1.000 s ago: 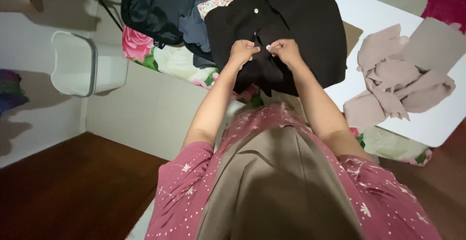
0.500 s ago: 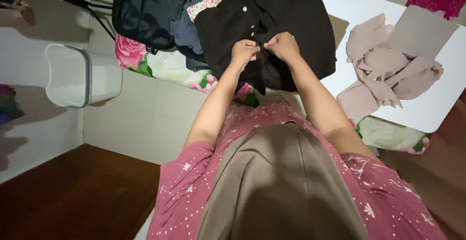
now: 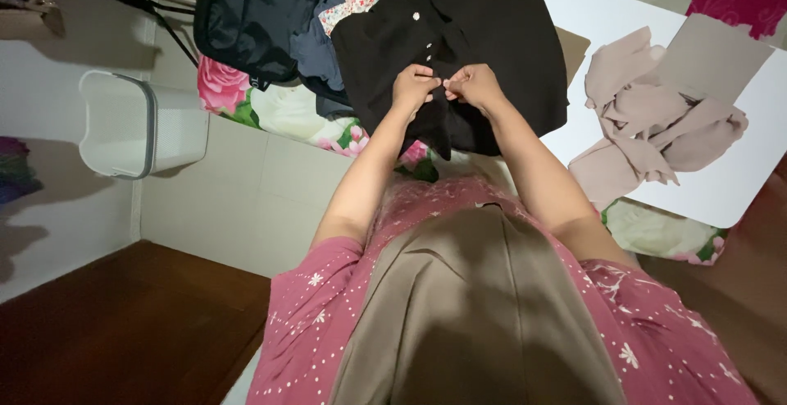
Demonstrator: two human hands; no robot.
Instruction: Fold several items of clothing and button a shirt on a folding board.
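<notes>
A black shirt with small pale buttons lies spread over the edge of a white table, its front facing me. My left hand and my right hand meet at the shirt's button strip, each pinching the black cloth between fingers and thumb. Two pale buttons show just above my hands. The spot between my fingertips is hidden.
A crumpled beige garment lies on the table to the right. A dark bag and a heap of folded clothes sit at the back left on a flowered cloth. A white bin stands left, on the floor.
My hands have stayed at the button strip and shifted slightly down the shirt front. The view has swayed a little; the shirt has not been moved.
</notes>
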